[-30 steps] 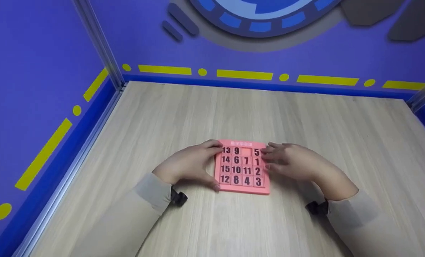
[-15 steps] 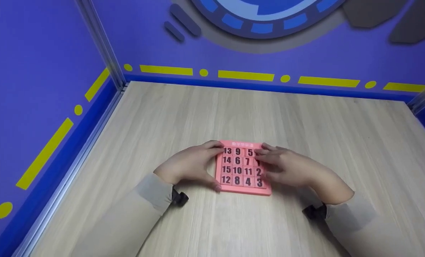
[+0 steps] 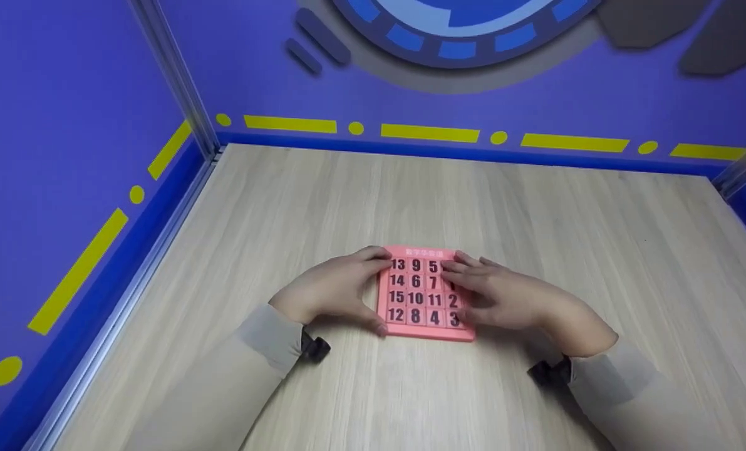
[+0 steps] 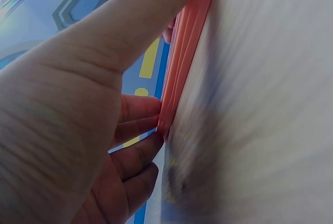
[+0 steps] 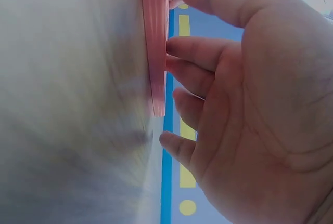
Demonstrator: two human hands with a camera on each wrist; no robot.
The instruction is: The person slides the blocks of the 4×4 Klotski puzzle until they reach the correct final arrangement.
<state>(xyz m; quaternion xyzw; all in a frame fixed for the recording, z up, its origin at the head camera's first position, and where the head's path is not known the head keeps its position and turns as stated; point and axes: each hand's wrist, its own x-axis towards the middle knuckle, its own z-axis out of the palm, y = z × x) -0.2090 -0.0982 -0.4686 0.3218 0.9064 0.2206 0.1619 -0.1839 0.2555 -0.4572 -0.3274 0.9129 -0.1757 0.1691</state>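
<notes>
A pink sliding number puzzle (image 3: 426,332) lies flat on the table in the head view, its black-numbered tiles in rows. Along its left side my left hand (image 3: 332,288) holds the frame, thumb at the near left corner and fingers at the far left corner. The left wrist view shows that thumb and the fingers against the pink frame edge (image 4: 179,68). From the right, my right hand (image 3: 510,294) reaches over the puzzle, loosely extended fingertips on the right-hand tiles. These fingers partly cover the 1 tile and the top right corner slot.
The wood-grain table (image 3: 322,200) extends around the puzzle. A blue-purple wall (image 3: 285,81) with yellow dashes rises behind it, and another wall (image 3: 47,125) stands at the left, joined by a metal post (image 3: 181,75). Black wrist straps show on both sleeves.
The 5 tile has slid left from the top right corner into the gap beside the 9. My right hand has moved left with it over the puzzle; the left hand stays put.
</notes>
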